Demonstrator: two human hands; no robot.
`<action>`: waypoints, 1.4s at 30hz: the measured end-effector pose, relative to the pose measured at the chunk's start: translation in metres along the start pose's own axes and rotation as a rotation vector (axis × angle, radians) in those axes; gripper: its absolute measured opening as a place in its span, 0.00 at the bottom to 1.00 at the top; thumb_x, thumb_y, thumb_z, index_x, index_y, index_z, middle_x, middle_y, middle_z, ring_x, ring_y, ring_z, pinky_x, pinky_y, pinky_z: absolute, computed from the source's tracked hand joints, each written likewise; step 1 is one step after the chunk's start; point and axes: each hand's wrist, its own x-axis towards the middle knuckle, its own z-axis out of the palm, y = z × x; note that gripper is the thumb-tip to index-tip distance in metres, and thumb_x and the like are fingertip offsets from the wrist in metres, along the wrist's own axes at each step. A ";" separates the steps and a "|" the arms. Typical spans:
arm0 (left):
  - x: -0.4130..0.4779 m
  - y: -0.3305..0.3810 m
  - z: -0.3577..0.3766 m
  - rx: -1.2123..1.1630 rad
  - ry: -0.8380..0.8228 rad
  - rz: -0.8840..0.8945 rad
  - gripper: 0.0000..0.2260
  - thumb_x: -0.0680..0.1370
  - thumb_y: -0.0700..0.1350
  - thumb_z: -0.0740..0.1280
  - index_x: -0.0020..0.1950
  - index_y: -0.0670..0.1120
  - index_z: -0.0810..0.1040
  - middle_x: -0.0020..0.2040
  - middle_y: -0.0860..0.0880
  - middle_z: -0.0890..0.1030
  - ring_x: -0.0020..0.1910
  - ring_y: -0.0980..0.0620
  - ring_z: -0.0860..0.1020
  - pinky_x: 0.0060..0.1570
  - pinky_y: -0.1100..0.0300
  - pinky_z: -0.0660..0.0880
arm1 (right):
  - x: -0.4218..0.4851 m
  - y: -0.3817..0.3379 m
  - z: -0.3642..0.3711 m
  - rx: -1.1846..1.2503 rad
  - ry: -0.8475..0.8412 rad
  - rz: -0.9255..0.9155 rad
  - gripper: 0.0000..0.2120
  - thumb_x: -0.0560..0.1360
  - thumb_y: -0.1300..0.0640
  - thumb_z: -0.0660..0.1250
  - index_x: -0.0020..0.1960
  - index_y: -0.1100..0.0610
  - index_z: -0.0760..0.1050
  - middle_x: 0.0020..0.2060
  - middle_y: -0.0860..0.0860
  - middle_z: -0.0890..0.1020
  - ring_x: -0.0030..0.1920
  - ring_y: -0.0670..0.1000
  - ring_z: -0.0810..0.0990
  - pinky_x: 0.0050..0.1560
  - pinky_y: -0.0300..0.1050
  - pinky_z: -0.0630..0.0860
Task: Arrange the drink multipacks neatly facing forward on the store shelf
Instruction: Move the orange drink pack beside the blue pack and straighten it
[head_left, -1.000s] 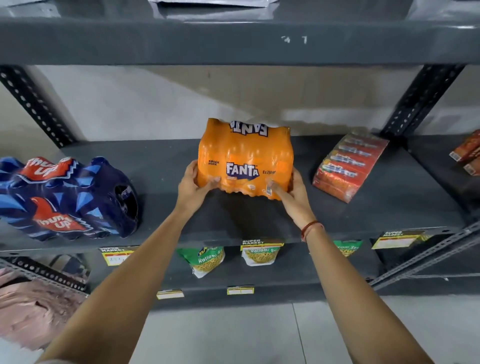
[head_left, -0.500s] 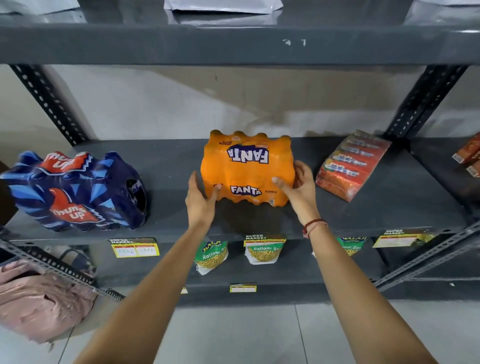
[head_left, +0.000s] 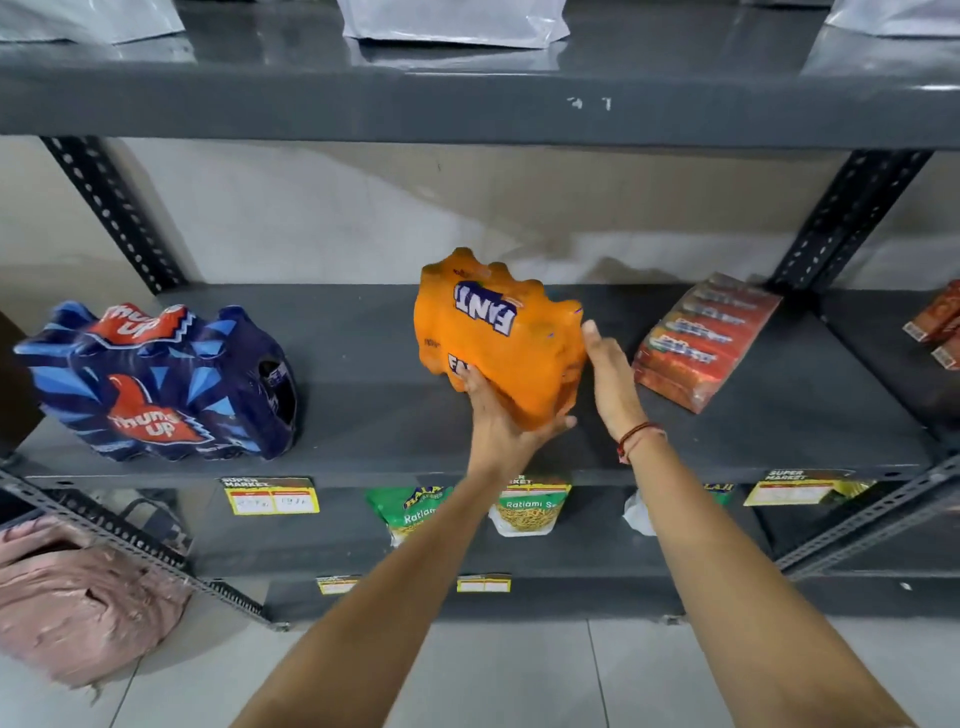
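Observation:
An orange Fanta multipack (head_left: 511, 338) sits on the dark grey shelf (head_left: 374, 415), turned at an angle with one corner toward me. My left hand (head_left: 501, 415) grips its near lower corner, thumb under the front edge. My right hand (head_left: 610, 374) lies flat against its right side, fingers straight. A dark blue Thums Up multipack (head_left: 156, 382) lies at the shelf's left end, apart from both hands. A red thread band circles my right wrist.
A red pack of small cartons (head_left: 701, 343) lies slanted just right of my right hand. More red packs (head_left: 935, 327) sit on the neighbouring shelf. Snack bags (head_left: 527, 512) hang on the shelf below. A pink bundle (head_left: 78, 597) lies at lower left. Slotted uprights flank the bay.
The Fanta pack has been turned from facing me squarely to sitting at an angle. My left hand moved right to its near corner; my right hand opened flat on its side.

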 end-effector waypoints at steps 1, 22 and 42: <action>0.005 -0.002 -0.012 -0.017 -0.008 -0.001 0.59 0.61 0.63 0.75 0.75 0.53 0.34 0.77 0.47 0.52 0.74 0.48 0.58 0.70 0.52 0.62 | -0.007 0.005 0.004 -0.008 0.039 -0.032 0.20 0.77 0.41 0.57 0.55 0.56 0.74 0.54 0.52 0.78 0.52 0.44 0.76 0.61 0.45 0.70; 0.008 -0.033 -0.101 -0.094 0.203 0.067 0.38 0.71 0.60 0.69 0.75 0.54 0.56 0.70 0.51 0.71 0.64 0.53 0.73 0.59 0.56 0.74 | 0.030 0.009 0.058 0.034 0.055 0.036 0.39 0.71 0.34 0.63 0.74 0.52 0.55 0.72 0.55 0.66 0.70 0.57 0.68 0.69 0.60 0.67; -0.005 -0.063 -0.157 0.057 0.109 0.018 0.29 0.74 0.49 0.69 0.71 0.42 0.64 0.66 0.43 0.75 0.64 0.46 0.74 0.61 0.55 0.72 | -0.033 0.041 0.051 -0.137 0.000 -0.116 0.31 0.70 0.49 0.72 0.68 0.58 0.65 0.64 0.58 0.75 0.62 0.58 0.76 0.58 0.52 0.77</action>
